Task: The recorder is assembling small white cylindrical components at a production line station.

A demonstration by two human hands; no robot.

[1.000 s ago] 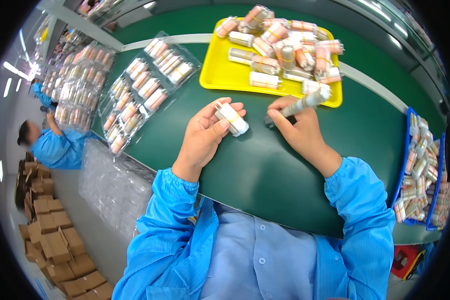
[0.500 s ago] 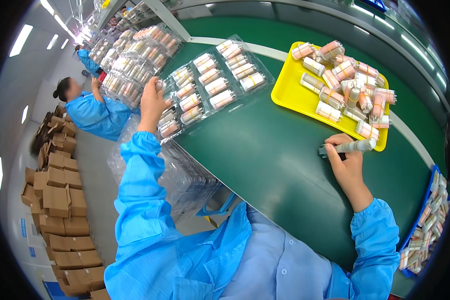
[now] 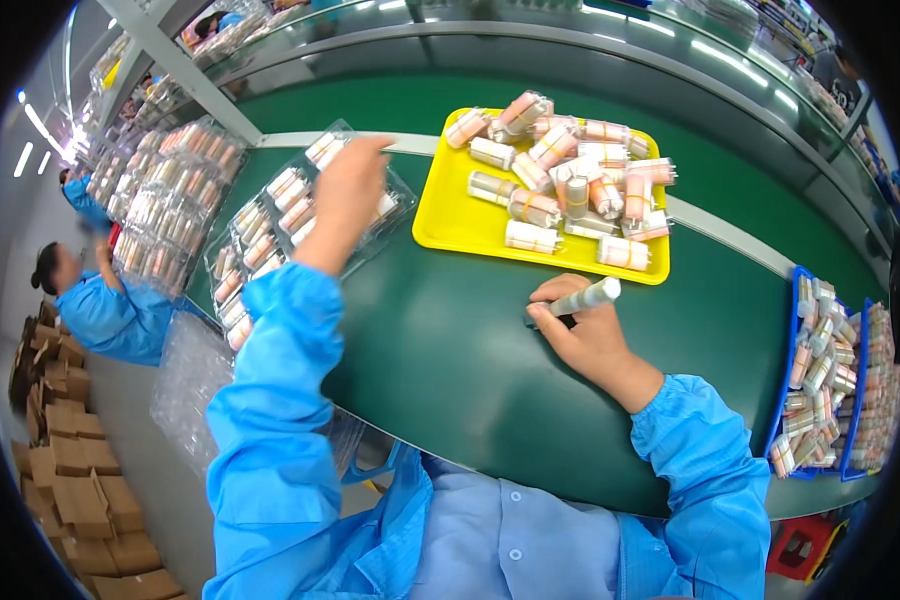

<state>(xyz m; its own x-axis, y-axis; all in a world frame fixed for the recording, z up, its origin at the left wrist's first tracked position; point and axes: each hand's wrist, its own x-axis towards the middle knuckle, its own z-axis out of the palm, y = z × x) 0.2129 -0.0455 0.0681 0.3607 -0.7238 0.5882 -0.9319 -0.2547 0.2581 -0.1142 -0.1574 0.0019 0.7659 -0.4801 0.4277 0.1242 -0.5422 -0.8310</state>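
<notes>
My left hand [image 3: 355, 200] is over the far right part of a clear plastic blister tray [image 3: 398, 205], a finger stretched to the right; it is slightly blurred and no held thing shows. Short pink and white cylinder bundles [image 3: 292, 205] with yellow bands fill pockets of that tray; my hand hides some of them. My right hand [image 3: 588, 335] is closed round a pale grey, ribbed, pen-shaped rod [image 3: 595, 296], tilted with its light end up to the right. Beyond it, a yellow tray [image 3: 440, 225] holds a loose pile of similar bundles [image 3: 602, 190], heaped toward its right side.
Stacked filled blister trays [image 3: 165, 205] stand at the left, near a co-worker in blue [image 3: 120, 310]. Empty clear trays [image 3: 195, 375] are below the table edge. Blue bins [image 3: 782, 390] of bundles sit at the right. Cardboard boxes [image 3: 80, 490] line the floor.
My left hand has left the tray's left side and moved right across it, toward the yellow tray. The view has turned right; my right hand still grips the rod.
</notes>
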